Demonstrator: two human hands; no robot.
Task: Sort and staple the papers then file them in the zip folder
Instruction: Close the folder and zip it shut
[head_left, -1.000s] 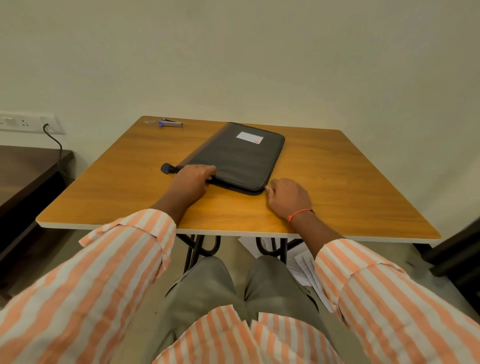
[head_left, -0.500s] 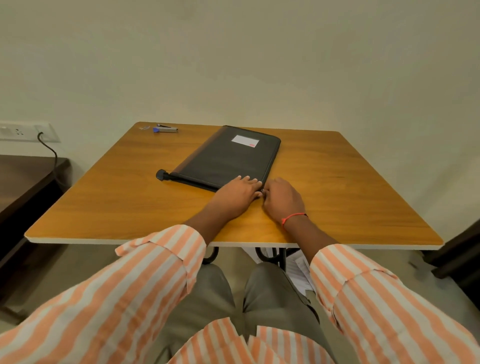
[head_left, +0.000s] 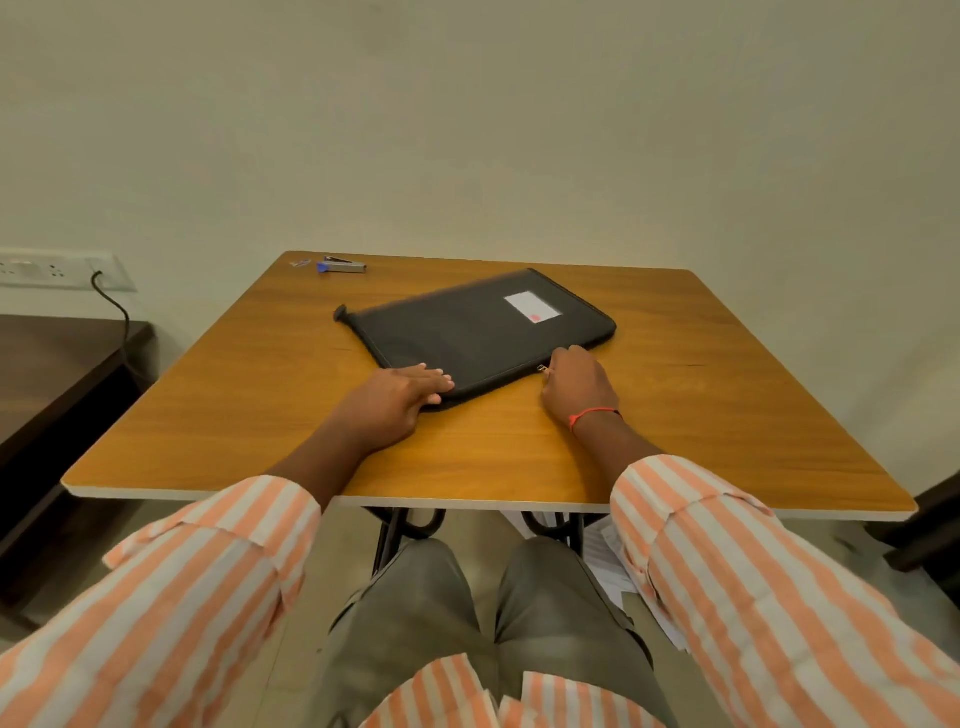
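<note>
A black zip folder (head_left: 478, 332) with a white label lies flat on the wooden table (head_left: 675, 415). My left hand (head_left: 400, 395) lies flat with its fingers pressing the folder's near left corner. My right hand (head_left: 576, 387) pinches the metal zip pull (head_left: 542, 369) on the folder's near edge. A stapler (head_left: 343, 266) with a blue end rests at the far left corner of the table. Loose white papers (head_left: 613, 566) lie on the floor under the table, partly hidden by my right sleeve.
A dark wooden cabinet (head_left: 57, 374) stands to the left, below a wall socket strip (head_left: 57, 268) with a black cable. Dark furniture (head_left: 930, 525) shows at the right edge. My legs sit under the table's black frame.
The folder has turned from lengthwise to lying across the table. My right hand has moved right along the near edge with the zip pull; my left hand stays on the near corner.
</note>
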